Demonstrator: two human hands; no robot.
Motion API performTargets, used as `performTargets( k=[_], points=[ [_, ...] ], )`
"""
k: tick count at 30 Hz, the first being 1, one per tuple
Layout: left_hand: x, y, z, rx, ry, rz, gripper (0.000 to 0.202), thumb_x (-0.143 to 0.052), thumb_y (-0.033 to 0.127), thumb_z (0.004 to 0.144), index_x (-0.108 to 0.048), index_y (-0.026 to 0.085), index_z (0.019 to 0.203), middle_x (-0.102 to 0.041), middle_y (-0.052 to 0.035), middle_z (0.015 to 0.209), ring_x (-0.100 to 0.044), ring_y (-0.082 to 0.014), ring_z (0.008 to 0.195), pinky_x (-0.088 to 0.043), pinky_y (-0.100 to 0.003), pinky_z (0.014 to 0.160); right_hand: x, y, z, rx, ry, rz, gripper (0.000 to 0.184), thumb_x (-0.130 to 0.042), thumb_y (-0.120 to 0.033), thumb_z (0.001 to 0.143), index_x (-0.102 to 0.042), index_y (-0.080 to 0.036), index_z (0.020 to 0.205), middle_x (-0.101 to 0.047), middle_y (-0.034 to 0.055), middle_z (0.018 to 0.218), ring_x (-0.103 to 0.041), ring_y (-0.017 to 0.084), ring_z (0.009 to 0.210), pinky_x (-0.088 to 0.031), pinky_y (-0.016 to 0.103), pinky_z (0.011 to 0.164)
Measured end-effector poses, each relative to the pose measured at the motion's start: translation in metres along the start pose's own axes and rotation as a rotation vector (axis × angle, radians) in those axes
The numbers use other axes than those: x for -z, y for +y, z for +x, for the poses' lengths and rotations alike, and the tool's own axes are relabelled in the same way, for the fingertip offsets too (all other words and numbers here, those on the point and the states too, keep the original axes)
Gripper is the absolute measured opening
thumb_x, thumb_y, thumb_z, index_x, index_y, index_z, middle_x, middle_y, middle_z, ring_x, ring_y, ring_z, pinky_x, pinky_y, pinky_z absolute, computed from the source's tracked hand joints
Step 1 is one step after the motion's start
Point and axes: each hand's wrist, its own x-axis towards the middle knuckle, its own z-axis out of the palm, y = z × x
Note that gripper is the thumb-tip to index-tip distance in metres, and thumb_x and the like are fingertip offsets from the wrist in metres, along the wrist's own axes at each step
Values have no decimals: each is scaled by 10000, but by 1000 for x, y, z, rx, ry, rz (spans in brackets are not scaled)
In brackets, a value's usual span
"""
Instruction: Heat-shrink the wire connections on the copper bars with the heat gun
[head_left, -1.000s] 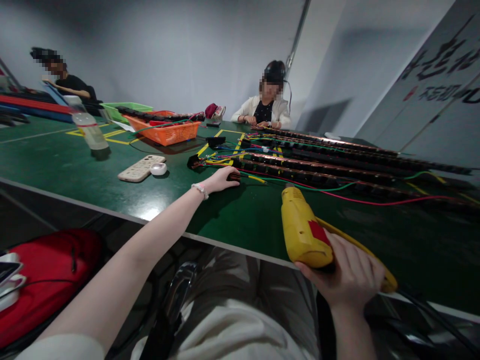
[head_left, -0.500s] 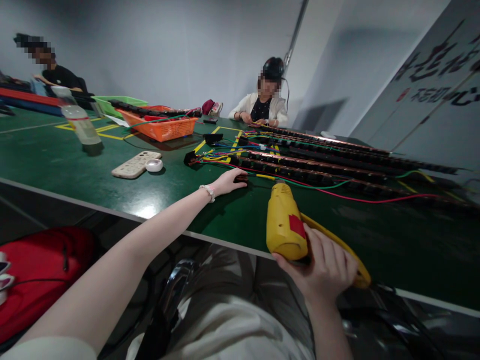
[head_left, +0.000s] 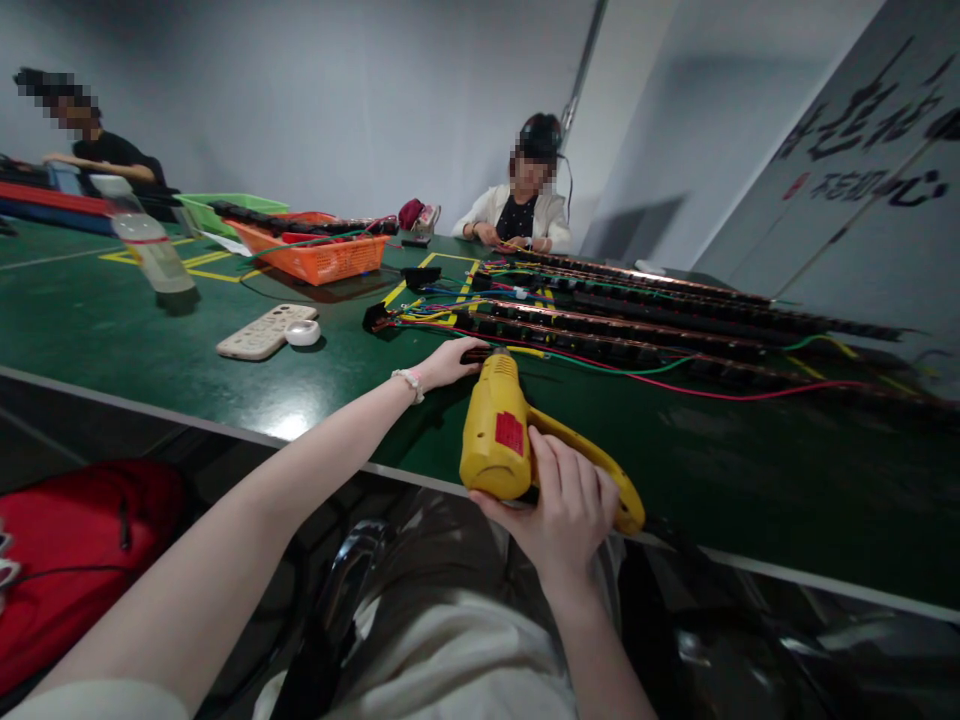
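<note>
My right hand [head_left: 574,500] is wrapped round a yellow heat gun [head_left: 495,430] with a red label. Its metal nozzle points away from me, close to the fingers of my left hand [head_left: 448,364]. With that hand, reaching out over the table, I grip the end of a dark strip [head_left: 475,355]; the gun and fingers partly hide it. Just right of the nozzle lies a yellow sleeve [head_left: 523,351] on a green wire [head_left: 600,369]. Beyond are long black strips [head_left: 592,325] with copper-coloured edges and coloured wires at their left ends.
On the green table [head_left: 360,420] are a phone [head_left: 259,335], a small white case [head_left: 303,333], a bottle [head_left: 156,245], an orange basket [head_left: 337,262] and a green basket [head_left: 214,212]. One person [head_left: 517,210] sits opposite, another [head_left: 112,150] at far left. A red bag [head_left: 97,550] lies below the table edge.
My right hand has moved left with the heat gun, bringing the nozzle from the right end of the yellow sleeve to beside my left fingers. My left hand has stayed nearly in place.
</note>
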Motion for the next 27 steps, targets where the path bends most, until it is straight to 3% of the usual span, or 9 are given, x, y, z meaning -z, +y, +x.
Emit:
performTargets(
  k=[13,27],
  points=[
    [6,-6,-3,-29,-31,-18,414,-617,232,793,-573,136,1193,-626,-105,1209,-589,-203,1114,-450,-387,1036,2,-1,-1,-3,-28,20,796,-495,-769,717,-599,-114,1157,-666,110,1029,-571,212,908,-332,363,882],
    [10,-3,-5,-31,-64,-17,442,-624,361,801,-580,151,1188,-630,-86,1194,-594,-200,1100,-458,-366,1020,6,33,-9,17,27,-32,814,-500,-802,675,-618,-135,1127,-681,101,982,-592,209,868,-343,361,880]
  ],
)
